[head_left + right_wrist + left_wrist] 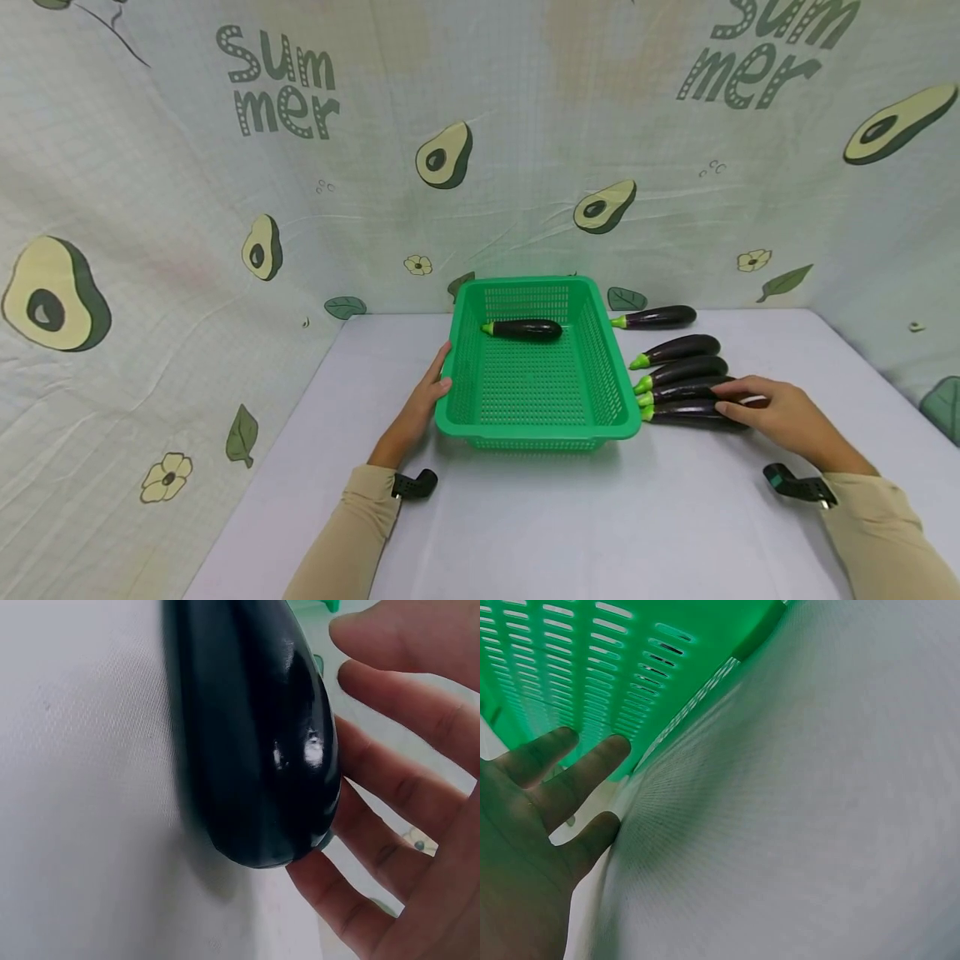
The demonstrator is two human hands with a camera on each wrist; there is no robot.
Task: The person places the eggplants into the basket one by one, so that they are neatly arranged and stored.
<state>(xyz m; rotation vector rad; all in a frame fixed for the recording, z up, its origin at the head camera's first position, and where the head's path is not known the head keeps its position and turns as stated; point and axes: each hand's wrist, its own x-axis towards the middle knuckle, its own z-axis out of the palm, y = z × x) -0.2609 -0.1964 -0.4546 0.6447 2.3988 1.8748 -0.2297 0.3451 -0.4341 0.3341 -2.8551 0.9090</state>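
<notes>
A green plastic basket with slotted walls stands mid-table, and one dark purple eggplant lies inside it near the back. My left hand is at the basket's left side; in the left wrist view its extended fingers touch the outer wall. To the right, several eggplants lie in a row, green stems toward the basket. My right hand is over the blunt end of the nearest eggplant. In the right wrist view, fingers lie along that eggplant's far side, with the thumb apart from it.
A white cloth covers the table. Another eggplant lies farther back, its stem close to the basket's right wall. Behind the table hangs a curtain printed with avocados, leaves and lettering.
</notes>
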